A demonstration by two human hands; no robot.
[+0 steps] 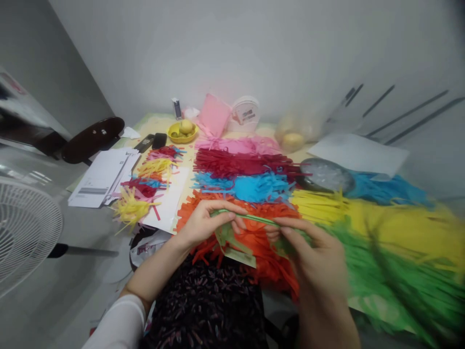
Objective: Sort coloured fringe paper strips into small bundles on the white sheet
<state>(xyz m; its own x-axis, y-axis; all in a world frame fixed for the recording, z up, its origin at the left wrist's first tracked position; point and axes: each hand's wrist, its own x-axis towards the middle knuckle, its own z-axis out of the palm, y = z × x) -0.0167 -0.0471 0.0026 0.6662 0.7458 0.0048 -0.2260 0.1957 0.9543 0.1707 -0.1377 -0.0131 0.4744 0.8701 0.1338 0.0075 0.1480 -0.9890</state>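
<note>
Left hand (209, 220) and right hand (316, 242) pinched a narrow green paper strip (258, 219) between them, above orange fringed paper (269, 276). Green fringe (399, 271) lay just right of the right hand. Left of the left hand, multicolored tassels (132, 208) lay near sheets (101, 172) printed with grey bars; beyond both hands, a white tub (245, 127) bore a label (248, 115) too blurred to read.

Bright green thin paper strip (258, 220) mid-frame, vivid orange fringed paper (265, 264) below it, yellow fringed paper (392, 228) right, black pale-flecked cloth (209, 310) bottom centre!
</note>
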